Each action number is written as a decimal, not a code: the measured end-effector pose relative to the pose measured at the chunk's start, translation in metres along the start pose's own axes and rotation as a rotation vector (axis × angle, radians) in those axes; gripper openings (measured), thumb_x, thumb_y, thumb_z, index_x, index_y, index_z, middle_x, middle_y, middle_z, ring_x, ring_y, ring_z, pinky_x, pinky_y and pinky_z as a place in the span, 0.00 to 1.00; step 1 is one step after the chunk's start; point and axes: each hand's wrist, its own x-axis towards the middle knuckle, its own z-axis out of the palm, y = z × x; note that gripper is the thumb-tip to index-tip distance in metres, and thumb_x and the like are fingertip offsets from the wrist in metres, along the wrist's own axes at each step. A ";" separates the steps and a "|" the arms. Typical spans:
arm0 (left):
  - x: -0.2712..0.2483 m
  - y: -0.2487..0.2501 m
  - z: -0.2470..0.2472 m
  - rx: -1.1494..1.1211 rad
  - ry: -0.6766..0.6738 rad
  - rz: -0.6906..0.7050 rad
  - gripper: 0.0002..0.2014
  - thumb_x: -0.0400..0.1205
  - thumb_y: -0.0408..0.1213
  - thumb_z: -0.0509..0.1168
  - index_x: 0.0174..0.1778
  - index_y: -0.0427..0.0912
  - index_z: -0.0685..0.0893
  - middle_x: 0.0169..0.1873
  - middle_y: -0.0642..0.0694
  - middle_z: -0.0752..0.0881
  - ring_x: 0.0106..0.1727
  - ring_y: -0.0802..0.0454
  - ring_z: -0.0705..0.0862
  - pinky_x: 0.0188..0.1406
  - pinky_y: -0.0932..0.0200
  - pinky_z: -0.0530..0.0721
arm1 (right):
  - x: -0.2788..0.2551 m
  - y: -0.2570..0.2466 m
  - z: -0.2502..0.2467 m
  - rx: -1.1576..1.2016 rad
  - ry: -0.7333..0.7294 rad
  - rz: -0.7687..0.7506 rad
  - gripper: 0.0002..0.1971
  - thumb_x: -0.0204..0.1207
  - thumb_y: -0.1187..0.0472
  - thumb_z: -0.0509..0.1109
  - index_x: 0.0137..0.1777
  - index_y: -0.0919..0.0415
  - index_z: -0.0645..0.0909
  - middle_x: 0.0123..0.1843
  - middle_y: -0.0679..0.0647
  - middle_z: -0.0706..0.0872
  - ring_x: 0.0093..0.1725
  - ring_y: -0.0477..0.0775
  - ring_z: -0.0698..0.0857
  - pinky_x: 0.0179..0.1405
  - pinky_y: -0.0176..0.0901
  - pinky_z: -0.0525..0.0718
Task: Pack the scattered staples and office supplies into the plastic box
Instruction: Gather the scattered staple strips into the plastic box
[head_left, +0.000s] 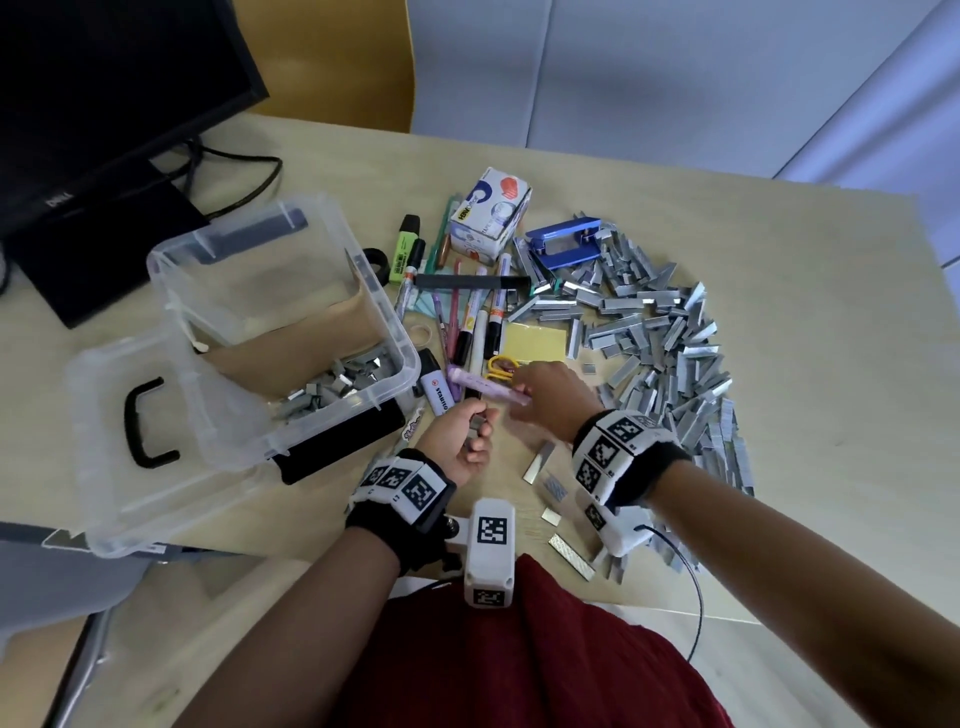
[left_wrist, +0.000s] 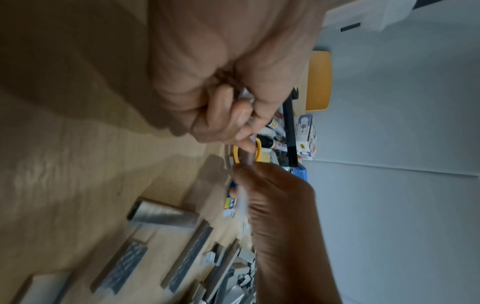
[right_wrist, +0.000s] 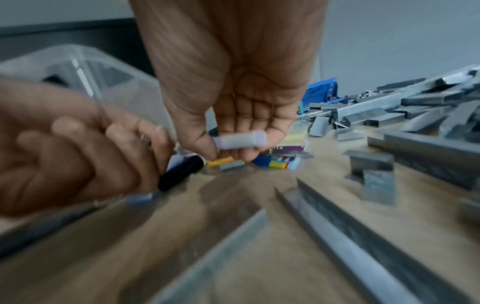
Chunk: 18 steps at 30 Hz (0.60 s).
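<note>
The right hand (head_left: 558, 395) pinches a lilac marker (head_left: 488, 389); the left hand (head_left: 465, 436) grips staple strips (head_left: 475, 434) beside the plastic box (head_left: 291, 332).

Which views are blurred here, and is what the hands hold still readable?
Head view: mostly sharp, slight smear at the right hand, lilac marker readable. Left wrist view: dim, heavily smeared; left hand is curled, contents unclear. Right wrist view: staple strips streaked, marker soft but recognisable.

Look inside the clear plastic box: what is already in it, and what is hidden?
The plastic box holds a heap of grey staples at its near end, beside a brown paper liner. Whatever lies under the paper and the heap is covered.
</note>
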 end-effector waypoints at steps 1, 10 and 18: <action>0.000 0.001 -0.001 -0.013 -0.001 -0.001 0.15 0.85 0.38 0.54 0.32 0.40 0.74 0.12 0.53 0.71 0.08 0.62 0.64 0.05 0.73 0.57 | 0.003 0.001 -0.005 0.029 0.036 0.004 0.10 0.75 0.61 0.69 0.52 0.64 0.83 0.50 0.60 0.86 0.51 0.59 0.83 0.50 0.49 0.81; -0.001 0.012 -0.007 -0.010 -0.007 -0.007 0.15 0.85 0.38 0.54 0.33 0.39 0.74 0.12 0.53 0.72 0.08 0.62 0.65 0.06 0.73 0.58 | 0.041 0.014 -0.021 0.054 0.207 0.055 0.10 0.78 0.62 0.65 0.55 0.64 0.84 0.55 0.60 0.84 0.58 0.60 0.80 0.57 0.49 0.78; 0.000 0.013 -0.002 0.101 -0.036 -0.041 0.11 0.84 0.36 0.56 0.44 0.34 0.80 0.13 0.53 0.71 0.09 0.63 0.64 0.07 0.72 0.59 | 0.012 0.020 -0.003 -0.209 0.135 -0.053 0.17 0.73 0.54 0.68 0.60 0.59 0.78 0.60 0.53 0.76 0.65 0.54 0.72 0.66 0.51 0.63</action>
